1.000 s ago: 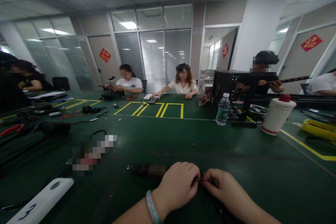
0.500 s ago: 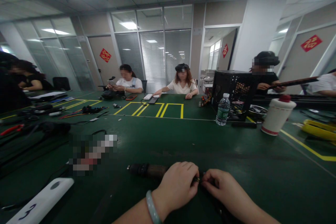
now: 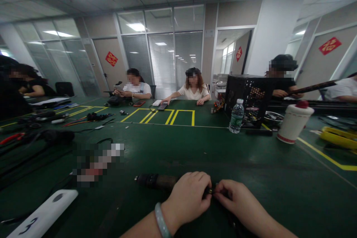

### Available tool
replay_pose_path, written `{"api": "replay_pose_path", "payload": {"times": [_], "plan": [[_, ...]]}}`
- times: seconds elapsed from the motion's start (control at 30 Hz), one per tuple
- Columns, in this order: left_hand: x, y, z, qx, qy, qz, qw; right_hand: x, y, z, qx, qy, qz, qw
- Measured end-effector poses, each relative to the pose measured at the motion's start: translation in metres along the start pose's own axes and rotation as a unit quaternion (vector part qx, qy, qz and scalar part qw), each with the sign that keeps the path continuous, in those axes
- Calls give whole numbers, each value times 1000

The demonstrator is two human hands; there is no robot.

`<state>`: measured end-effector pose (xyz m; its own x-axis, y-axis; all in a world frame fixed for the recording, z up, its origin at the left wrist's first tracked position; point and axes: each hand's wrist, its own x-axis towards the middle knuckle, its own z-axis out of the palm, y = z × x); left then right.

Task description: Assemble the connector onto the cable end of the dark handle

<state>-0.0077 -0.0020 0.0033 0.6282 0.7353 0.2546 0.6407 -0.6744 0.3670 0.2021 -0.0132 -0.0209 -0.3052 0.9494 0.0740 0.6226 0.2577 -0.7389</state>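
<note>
While the left hand (image 3: 188,202) and right hand (image 3: 237,201) face each other just above the green bench mat (image 3: 279,178), their fingertips (image 3: 205,186) close narrowly on a small dark part (image 3: 210,191) with a glint of metal, so little of it showing that its long axis cannot be told. A dark cylinder (image 3: 156,181) lies just left of the fingers, its long axis running roughly across the view, nearer the left hand, its right end hidden behind that hand. A dark cord (image 3: 232,221) runs from under the right hand toward the person. Farther left lies a white strip (image 3: 41,214) marked 3. Well ahead and right of the fingers stand a white bottle (image 3: 294,126) with a red cap, a water bottle (image 3: 236,116) and a black mesh crate (image 3: 245,100).
</note>
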Motion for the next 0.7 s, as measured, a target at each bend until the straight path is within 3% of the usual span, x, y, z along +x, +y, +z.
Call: {"api": "replay_pose_path", "payload": {"times": [0.7], "plan": [[2, -4, 1, 3, -4, 33, 999, -2, -6, 0, 3, 8, 6, 1000]]}}
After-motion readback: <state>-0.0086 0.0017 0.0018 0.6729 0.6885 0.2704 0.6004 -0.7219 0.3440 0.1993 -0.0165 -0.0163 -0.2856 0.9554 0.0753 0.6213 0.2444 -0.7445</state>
